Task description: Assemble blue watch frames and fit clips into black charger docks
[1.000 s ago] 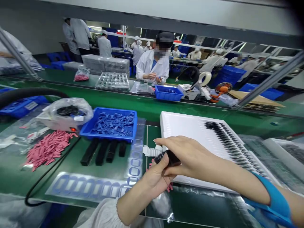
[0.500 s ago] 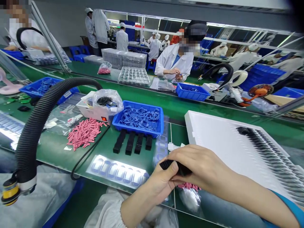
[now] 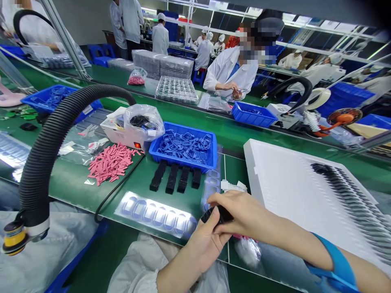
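Note:
A small stack of thin black pieces (image 3: 225,214) is held between both hands over the near edge of the bench. My left hand (image 3: 205,241) grips it from below, thumb along its side. From above, my right hand (image 3: 241,208) closes its fingers around the far end, covering much of the stack. Similar black stacks (image 3: 183,179) lie in a row on the green bench. Just beyond them is a blue bin (image 3: 152,158) with many blue plastic frames (image 3: 185,145). To the right stands a white tray (image 3: 271,175) lined with dark thin parts (image 3: 345,195).
Left of the hands lie a clear plastic strip (image 3: 157,215) and a pile of pink strips (image 3: 113,162). A black flexible hose (image 3: 45,146) arches over the left side. White pieces (image 3: 233,186) lie beside the tray. Across the bench sits a person in a white coat (image 3: 232,69).
The view has tilted and shifted slightly. My right hand has drawn its fingers in closer over the black stack, and more of the blue wristband shows. Both hands still hold the stack.

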